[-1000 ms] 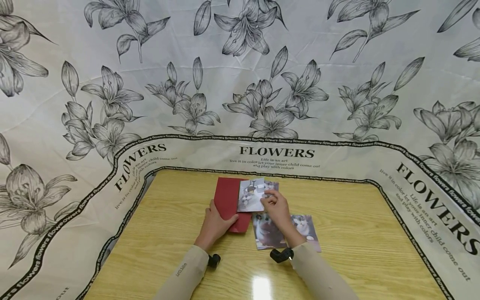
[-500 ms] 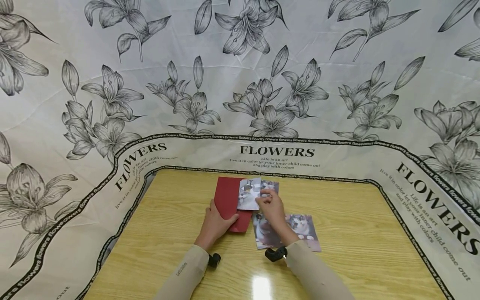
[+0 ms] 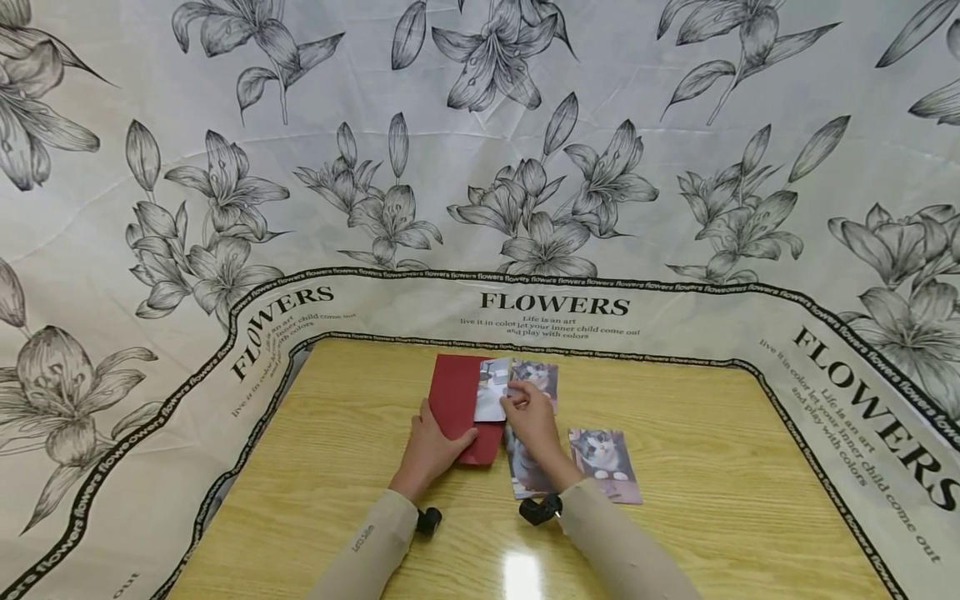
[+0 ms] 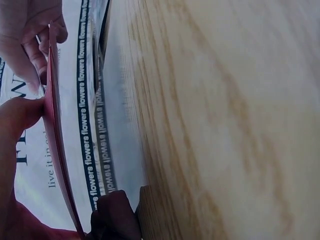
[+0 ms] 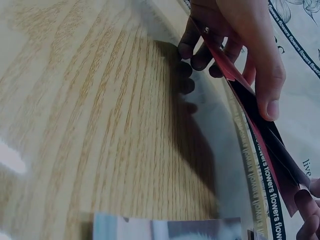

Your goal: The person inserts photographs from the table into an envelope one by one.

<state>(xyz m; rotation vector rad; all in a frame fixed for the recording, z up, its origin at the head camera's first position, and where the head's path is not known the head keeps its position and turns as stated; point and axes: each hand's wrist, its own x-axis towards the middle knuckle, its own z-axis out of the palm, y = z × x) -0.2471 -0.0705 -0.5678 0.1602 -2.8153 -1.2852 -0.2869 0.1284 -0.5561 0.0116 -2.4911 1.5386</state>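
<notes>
My left hand (image 3: pixel 431 447) grips the lower end of a red envelope (image 3: pixel 452 392), thumb on the near face and fingers behind it. The left wrist view shows the envelope (image 4: pixel 56 130) nearly edge-on, lifted off the wood. A cat photo (image 3: pixel 491 396) sits at the envelope's right side, its left part hidden inside. My right hand (image 3: pixel 534 421) pinches this photo by its right edge between thumb and fingers. In the right wrist view, the photo (image 5: pixel 255 112) looks dark against the envelope, with my right fingertips (image 5: pixel 306 205) at its lower end.
More cat photos lie on the wooden table (image 3: pixel 712 500): one at the back (image 3: pixel 542 377), one partly under my right forearm (image 3: pixel 525 471), and another photo (image 3: pixel 604 462) to its right. A flower-printed cloth (image 3: pixel 555 304) borders the table behind and at both sides.
My right hand has moved left with the photo, and less of the photo shows outside the envelope. More of the photos on the table is uncovered. My left hand stays in place.
</notes>
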